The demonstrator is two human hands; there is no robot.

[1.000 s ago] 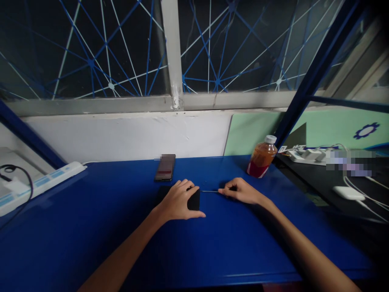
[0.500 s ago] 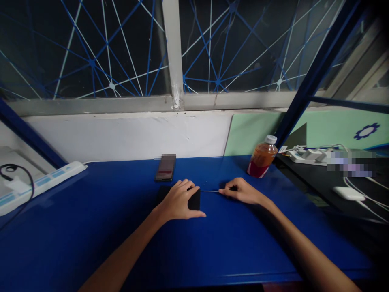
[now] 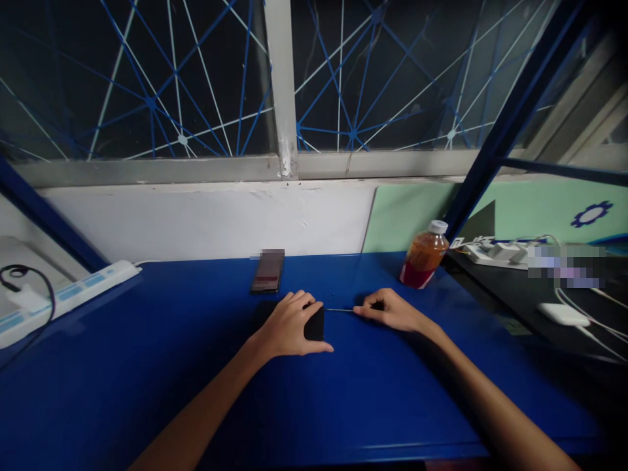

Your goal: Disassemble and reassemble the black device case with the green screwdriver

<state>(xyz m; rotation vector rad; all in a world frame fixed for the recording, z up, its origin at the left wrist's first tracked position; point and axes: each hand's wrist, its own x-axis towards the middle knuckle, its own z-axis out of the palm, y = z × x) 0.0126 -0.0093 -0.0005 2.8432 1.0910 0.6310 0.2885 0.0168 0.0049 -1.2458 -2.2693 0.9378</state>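
A black flat box-like object (image 3: 314,323) lies on the blue table (image 3: 392,392), with my left hand (image 3: 293,325) laid over it, fingers across its far edge and thumb along its near side. Its left part is dark and partly hidden by the hand. My right hand (image 3: 387,309) is to the right, thumb and fingers pinched on a thin metal rod (image 3: 340,310). The rod points left, its tip close to the right edge of the black object; whether they touch cannot be made out. Tiny specks lie just beyond the rod.
A phone (image 3: 267,271) lies behind my left hand. An orange drink bottle (image 3: 424,255) stands at the back right. Power strips (image 3: 93,288) lie at far left and right, with cables and a white adapter (image 3: 564,314). A wall and window rise behind.
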